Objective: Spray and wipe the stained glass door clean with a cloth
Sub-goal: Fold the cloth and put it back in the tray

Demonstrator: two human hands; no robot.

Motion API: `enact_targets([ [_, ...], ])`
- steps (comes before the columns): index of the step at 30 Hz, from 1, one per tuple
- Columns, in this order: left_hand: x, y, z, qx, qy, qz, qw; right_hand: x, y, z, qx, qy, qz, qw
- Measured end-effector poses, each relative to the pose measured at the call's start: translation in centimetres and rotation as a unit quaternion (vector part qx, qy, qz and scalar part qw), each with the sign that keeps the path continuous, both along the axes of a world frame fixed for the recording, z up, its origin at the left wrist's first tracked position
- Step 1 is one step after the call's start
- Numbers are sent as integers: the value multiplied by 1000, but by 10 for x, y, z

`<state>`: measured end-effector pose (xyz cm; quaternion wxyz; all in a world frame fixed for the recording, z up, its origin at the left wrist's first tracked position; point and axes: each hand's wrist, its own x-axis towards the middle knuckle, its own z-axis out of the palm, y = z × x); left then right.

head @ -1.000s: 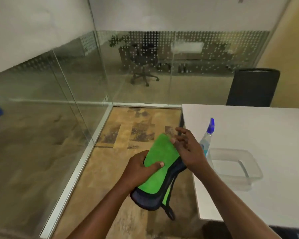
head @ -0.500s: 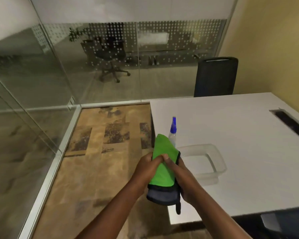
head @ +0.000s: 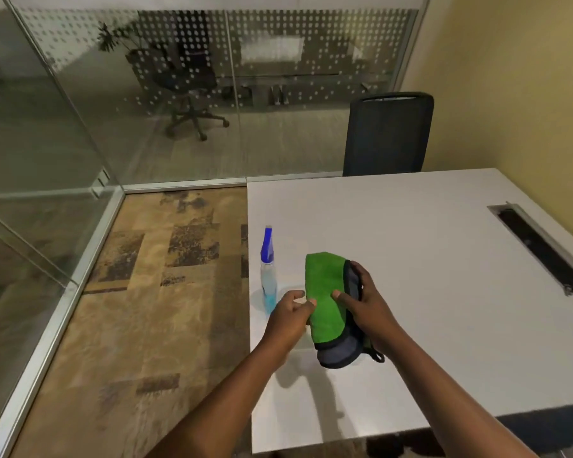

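Across the upper half of the frame, a glass partition with a dotted frosted band closes off the room; a swivel chair shows behind it. At upper right, a black chair stands at the far edge of the white table, with a yellow wall beyond. A cable slot is cut into the table at right. Patterned brown carpet fills the lower left.

Near the table's left edge, a clear spray bottle with a blue nozzle stands upright, just left of the hands.

At centre frame, the folded cloth is held above the table. Its green face is uppermost, and dark blue-grey backing shows along its right side and lower end. Its long axis runs up the frame, away from the person, with the upper end leaning slightly left.

The left hand pinches the cloth's left edge. The right hand grips the right side, thumb on the green face and fingers curled round the backing. Cloth and hands hide the tabletop directly behind them.
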<state>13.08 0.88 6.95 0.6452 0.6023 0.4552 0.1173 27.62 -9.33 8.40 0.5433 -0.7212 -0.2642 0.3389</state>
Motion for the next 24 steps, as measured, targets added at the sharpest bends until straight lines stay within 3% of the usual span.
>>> enact_targets([
  [4, 21, -8, -28, 136, 116, -112, 978, 40, 1, -27, -62, -57, 38, 996],
  [9, 31, -18, -59, 265, 221, -272, 898, 60, 3, -61, -130, -93, 94, 983],
  [12, 33, -21, -73, 302, 277, -329, 851, 64, 3, -74, -171, -124, 88, 973],
  [16, 35, -22, -87, 305, 306, -358, 828, 63, 4, -86, -211, -187, 87, 955],
  [18, 36, -23, -92, 304, 314, -366, 821, 58, 3, -84, -259, -254, 67, 930],
  [21, 35, -23, -98, 300, 323, -372, 817, 51, 2, -83, -223, -496, 88, 835],
  [24, 37, -24, -101, 297, 335, -370, 814, 36, 3, -88, -164, -560, 188, 790],
])
